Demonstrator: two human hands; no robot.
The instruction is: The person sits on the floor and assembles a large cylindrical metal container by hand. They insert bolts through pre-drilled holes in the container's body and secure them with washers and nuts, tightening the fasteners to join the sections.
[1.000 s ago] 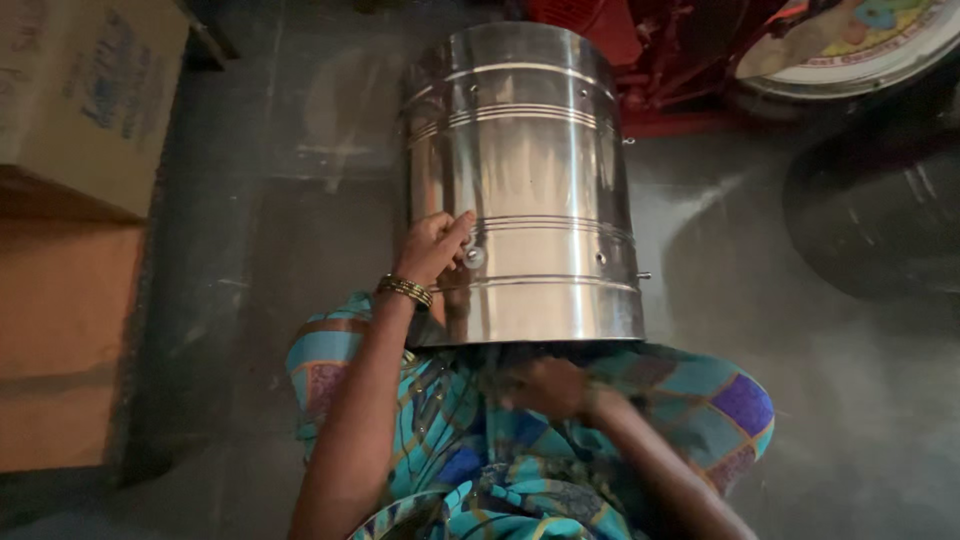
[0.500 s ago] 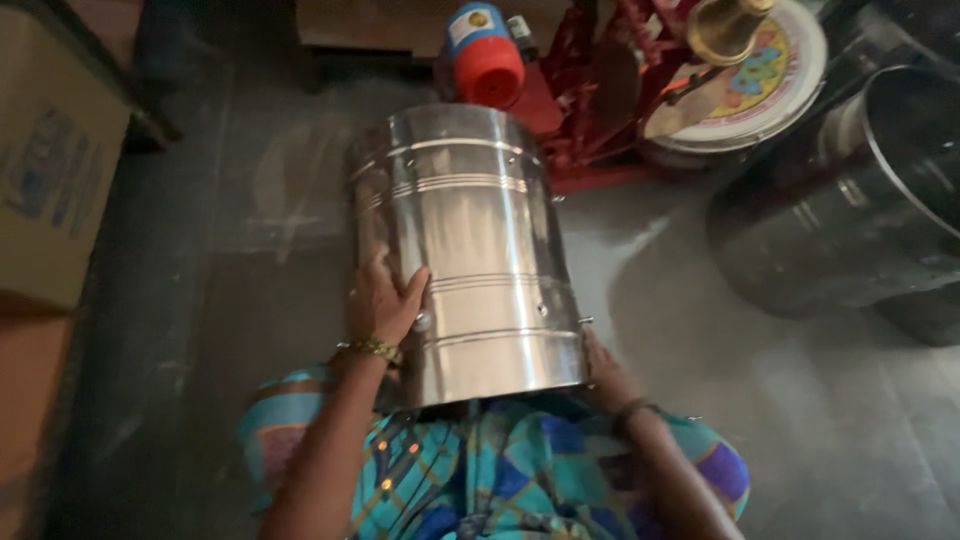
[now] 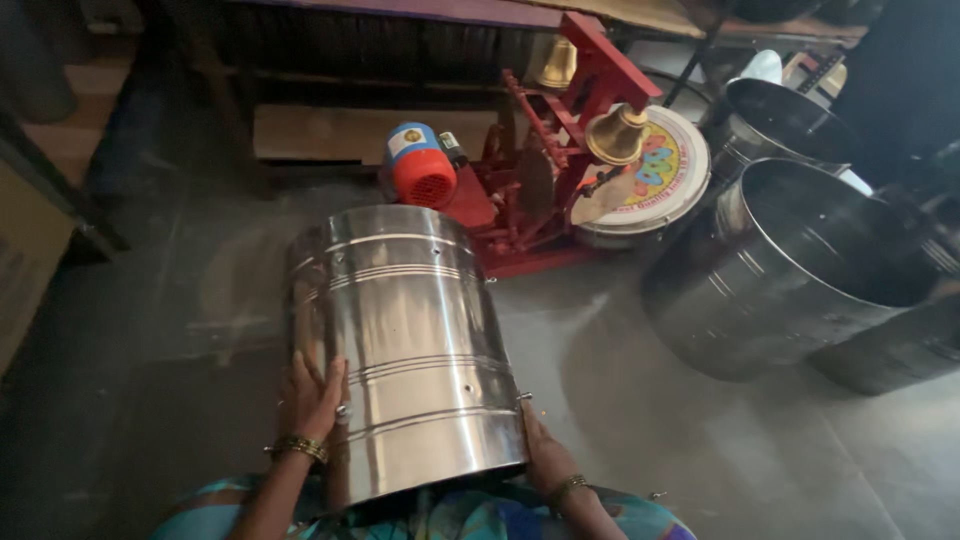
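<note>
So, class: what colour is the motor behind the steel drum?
Red with a blue end cap: the motor, beyond the steel drum, in the head view.
</note>
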